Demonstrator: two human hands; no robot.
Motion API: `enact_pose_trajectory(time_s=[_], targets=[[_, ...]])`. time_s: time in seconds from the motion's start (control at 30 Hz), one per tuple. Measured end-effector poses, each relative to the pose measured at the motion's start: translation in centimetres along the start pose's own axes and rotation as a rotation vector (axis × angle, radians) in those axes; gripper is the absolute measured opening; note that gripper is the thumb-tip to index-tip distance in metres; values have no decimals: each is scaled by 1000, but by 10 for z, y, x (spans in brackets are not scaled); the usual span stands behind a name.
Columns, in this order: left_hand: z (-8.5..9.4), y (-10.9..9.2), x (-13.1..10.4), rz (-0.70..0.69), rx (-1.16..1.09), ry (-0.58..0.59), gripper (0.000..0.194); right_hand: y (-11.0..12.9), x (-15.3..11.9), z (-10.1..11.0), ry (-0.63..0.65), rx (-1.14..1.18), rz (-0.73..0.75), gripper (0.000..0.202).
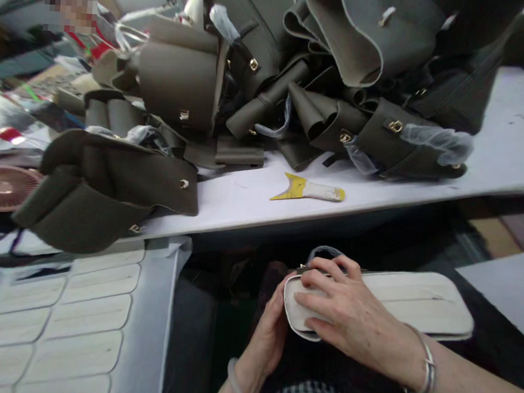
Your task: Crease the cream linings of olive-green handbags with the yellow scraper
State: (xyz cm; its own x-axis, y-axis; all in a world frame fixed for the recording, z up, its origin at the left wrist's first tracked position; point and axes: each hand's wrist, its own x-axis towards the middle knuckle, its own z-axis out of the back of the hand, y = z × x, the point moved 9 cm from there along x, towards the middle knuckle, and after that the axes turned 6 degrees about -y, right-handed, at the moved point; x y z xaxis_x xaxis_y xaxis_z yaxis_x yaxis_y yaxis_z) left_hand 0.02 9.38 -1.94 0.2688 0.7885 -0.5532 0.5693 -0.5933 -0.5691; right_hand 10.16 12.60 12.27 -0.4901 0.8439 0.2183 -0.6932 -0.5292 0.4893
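Observation:
A long, rounded off-white panel [416, 300] lies over the lap, with a dark edge and a bit of clear plastic showing behind its left end. My left hand [273, 326] is wrapped round that left end from the side and below, its fingers mostly hidden. Across the top of the same end lies my right hand [342, 304], its fingers spread and pressing flat on the pale surface. Part of a dark piece with a small metal fitting shows just beyond my fingertips.
Dark olive bag parts [176, 77] with gold clasps are heaped on the white table [230, 200]. A yellow-and-white forked tool [310, 189] lies near its edge. Pale rounded panels [88, 310] sit in rows at lower left. A pink fan [5, 187] stands far left; a person is at upper left.

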Motion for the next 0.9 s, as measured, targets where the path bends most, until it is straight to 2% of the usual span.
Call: enact_pose_trajectory(time_s=[0.1,0.33,0.6,0.77,0.9], targets=[[-1,-1,-2,4,-15,-17,53,-1,-1,-5,16,3,-12,28],[-2,-3,-1,-28,-28,-9,47,1,-5,-2,-49,5,-12,22],[-11,-5,-2,-35,24,27,48,0,-9,1,-94,23,-43,31],[-9,-11,-4,-81,87,-19,45,-1,-13,-3,-88,55,-63,37],[-7,-20,-7,-125,167,-58,44,-5,-10,-6,-67,47,-104,33]])
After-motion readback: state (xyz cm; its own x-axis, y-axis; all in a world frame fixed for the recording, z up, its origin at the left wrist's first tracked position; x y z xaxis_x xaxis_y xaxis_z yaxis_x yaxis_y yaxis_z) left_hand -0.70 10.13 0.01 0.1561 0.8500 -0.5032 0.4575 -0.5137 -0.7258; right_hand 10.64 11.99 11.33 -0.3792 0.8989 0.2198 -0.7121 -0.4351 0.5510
